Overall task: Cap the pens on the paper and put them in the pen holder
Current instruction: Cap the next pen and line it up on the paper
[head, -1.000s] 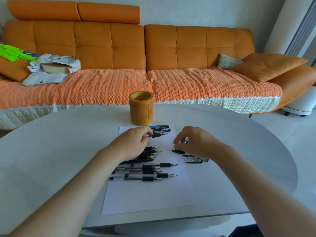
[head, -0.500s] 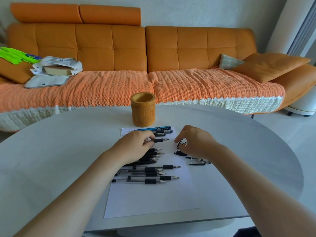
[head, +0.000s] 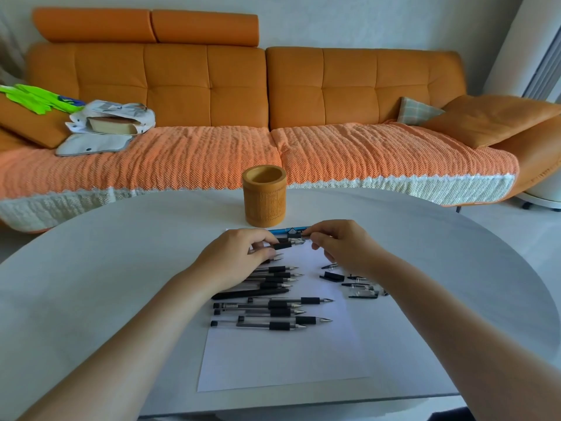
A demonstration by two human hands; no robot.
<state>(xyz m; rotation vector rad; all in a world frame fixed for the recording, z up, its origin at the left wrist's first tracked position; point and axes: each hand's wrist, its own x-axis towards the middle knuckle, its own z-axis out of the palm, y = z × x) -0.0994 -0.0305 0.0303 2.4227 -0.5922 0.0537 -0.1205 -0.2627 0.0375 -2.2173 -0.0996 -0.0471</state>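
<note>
Black-sleeved and clear-barrelled, the pen (head: 287, 245) in play is held level just in front of the pen holder (head: 264, 197), above the far end of the paper (head: 282, 360). The left hand (head: 239, 256) has its grip closed on the pen's barrel, thumb and fingers pinching it. The right hand (head: 340, 244) meets the pen's tip end with curled fingers drawn together. Whether its grip has a cap in it cannot be told.

More uncapped pens (head: 273, 311) lie in a loose row on the paper, nearer the person than the pen holder, their metal tips pointing right. A blue pen (head: 288, 230) lies at the holder's foot. Loose caps (head: 361, 288), black and clear, are scattered to the front right of the holder, partly under the right forearm.

The pen holder is a tan, carved cylinder standing upright on a pale grey rounded tabletop (head: 121, 268). Behind the holder runs an orange sofa (head: 212, 86) draped with a woven orange throw (head: 182, 159). An orange cushion (head: 491, 117) sits far to the holder's right.
</note>
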